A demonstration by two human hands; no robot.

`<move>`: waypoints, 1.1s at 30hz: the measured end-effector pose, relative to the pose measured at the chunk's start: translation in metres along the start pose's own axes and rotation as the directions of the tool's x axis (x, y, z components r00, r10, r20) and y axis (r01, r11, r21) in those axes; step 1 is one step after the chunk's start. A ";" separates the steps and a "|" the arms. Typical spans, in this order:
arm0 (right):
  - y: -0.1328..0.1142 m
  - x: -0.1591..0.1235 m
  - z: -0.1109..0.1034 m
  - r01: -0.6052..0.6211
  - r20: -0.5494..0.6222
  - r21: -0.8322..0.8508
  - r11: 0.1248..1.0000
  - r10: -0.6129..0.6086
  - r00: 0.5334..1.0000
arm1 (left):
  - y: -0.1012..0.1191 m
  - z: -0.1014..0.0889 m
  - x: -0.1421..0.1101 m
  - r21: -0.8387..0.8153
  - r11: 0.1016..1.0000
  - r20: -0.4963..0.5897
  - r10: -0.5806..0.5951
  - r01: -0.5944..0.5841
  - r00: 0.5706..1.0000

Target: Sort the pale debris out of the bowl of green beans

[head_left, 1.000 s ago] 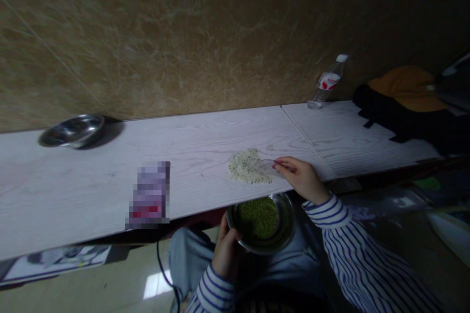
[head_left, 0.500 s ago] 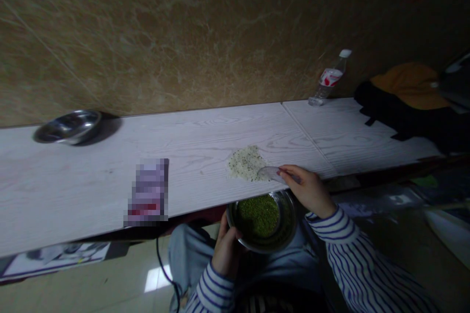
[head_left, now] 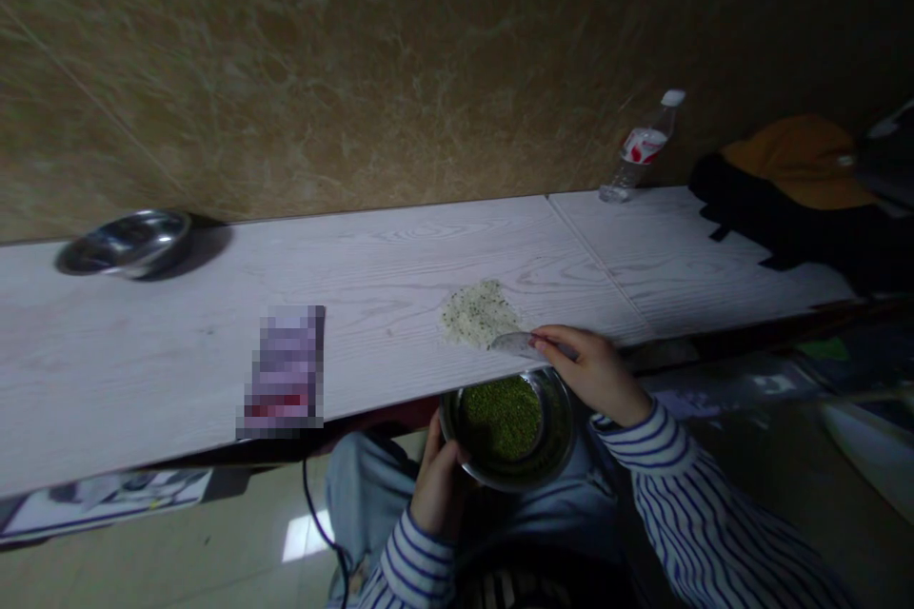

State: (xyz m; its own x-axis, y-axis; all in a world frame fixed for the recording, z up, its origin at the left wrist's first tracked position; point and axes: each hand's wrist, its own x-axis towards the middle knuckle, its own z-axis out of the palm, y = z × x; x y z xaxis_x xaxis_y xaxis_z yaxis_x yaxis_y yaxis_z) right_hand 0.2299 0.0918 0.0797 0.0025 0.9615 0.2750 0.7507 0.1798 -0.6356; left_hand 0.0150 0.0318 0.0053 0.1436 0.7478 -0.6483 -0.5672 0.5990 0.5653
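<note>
My left hand (head_left: 439, 485) is closed on the left rim of a steel bowl (head_left: 559, 400), holding it below the table's front edge. Small green beans (head_left: 504, 417), which look like mung beans, cover the bowl's bottom. Above the bowl's far right rim, my right hand (head_left: 596, 369) pinches a translucent plastic scoop (head_left: 515, 343) by its handle. The scoop's tip points left and lies at the near right edge of a flat pile of white grains (head_left: 477, 314) dotted with green beans. Whether the scoop carries anything is hard to make out.
On the white wood-grain table (head_left: 386, 257), a second steel bowl (head_left: 132, 247) stands tilted at the far left. A blurred-out purple packet or device (head_left: 286, 371) lies near the front edge. A plastic bottle (head_left: 639, 152) leans by the wall, left of an orange cap (head_left: 796, 160) on dark cloth.
The scoop and my right hand have shifted slightly left and toward the table's front edge, along the pile's near side. My left hand and the bowl stay almost in place.
</note>
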 end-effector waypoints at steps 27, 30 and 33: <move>-0.001 -0.013 -0.007 -0.002 -0.087 -0.060 0.998 -0.003 0.996 | 0.005 -0.001 -0.006 0.012 1.000 -0.004 0.022 -0.022 1.000; 0.002 -0.018 -0.009 -0.002 -0.085 -0.055 0.998 -0.003 0.996 | 0.004 -0.001 -0.005 0.012 1.000 -0.002 0.013 -0.012 1.000; 0.005 -0.020 -0.010 -0.014 -0.098 -0.051 0.999 0.009 0.995 | 0.004 -0.002 -0.004 0.008 1.000 0.008 -0.008 0.007 1.000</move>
State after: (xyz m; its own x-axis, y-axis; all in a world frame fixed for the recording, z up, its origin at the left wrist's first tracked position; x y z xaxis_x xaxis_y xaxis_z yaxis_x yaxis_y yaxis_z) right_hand 0.2405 0.0716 0.0785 0.0742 0.9378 0.3391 0.7834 0.1556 -0.6018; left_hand 0.0104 0.0301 0.0091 0.1543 0.7455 -0.6484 -0.5598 0.6068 0.5643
